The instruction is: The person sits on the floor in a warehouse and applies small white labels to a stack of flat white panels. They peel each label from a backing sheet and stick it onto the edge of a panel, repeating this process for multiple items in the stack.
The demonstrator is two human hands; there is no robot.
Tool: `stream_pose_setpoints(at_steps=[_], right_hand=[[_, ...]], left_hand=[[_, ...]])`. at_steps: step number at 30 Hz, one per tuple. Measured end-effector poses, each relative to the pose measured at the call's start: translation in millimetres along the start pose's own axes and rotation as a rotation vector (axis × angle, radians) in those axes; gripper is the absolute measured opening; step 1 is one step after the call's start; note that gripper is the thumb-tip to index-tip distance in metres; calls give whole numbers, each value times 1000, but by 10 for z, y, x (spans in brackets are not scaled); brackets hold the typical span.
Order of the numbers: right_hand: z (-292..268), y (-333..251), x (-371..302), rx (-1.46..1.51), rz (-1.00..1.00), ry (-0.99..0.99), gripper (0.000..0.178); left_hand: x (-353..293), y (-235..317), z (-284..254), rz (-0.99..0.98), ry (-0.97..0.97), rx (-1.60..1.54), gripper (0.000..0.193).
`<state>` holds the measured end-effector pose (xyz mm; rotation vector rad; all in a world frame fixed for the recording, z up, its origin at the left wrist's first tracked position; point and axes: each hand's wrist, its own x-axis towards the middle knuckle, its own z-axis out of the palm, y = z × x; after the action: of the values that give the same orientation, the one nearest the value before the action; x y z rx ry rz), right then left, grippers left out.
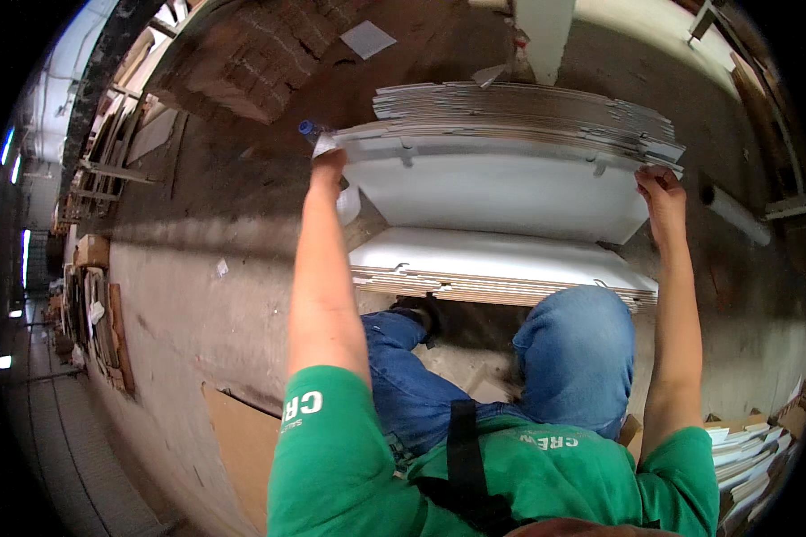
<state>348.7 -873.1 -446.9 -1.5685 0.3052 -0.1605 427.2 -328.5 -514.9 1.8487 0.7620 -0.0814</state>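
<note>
A white cardboard sheet (501, 192) leans on edge against the far stack of flat cardboard (519, 112), with small slots along its upper edge. At its upper left corner, my left hand (329, 167) is closed on the edge; the fingertips are partly hidden. My right hand (663, 192) pinches the upper right corner between thumb and fingers. Nearer to my knees, a second stack of white cardboard (501, 259) lies slanted, its brown layered edges facing me. Between the leaning sheet and this near stack runs a V-shaped gap.
A blue-capped plastic bottle (310, 131) and a white roll (347, 206) are beside my left hand. To the right lies a pale tube-shaped roll (734, 215). A white post (544, 40) rises behind the far stack. Brown cardboard (237, 447) is at lower left, more stacked sheets (752, 465) at lower right.
</note>
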Motion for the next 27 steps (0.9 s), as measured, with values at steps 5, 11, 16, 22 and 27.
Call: stream_pose_setpoints(at_steps=[5,11,16,22,27], right_hand=[[-60,171,213,-211,-113,48,15],[381,776,483,-643,-393,109,17],[295,753,492,-762,-482,156,20],[172,627,530,-831,-209,282,33],[-349,312,319,-16,-94,185,22]], left_hand=[[87,66,-197,-49,113,128,39],[509,-409,-222,122,242,100,55],[367,-272,148,86,248,155,57],[588,-527,-444,157,244,132,45],[196,-3,-184,87,28,10,26]])
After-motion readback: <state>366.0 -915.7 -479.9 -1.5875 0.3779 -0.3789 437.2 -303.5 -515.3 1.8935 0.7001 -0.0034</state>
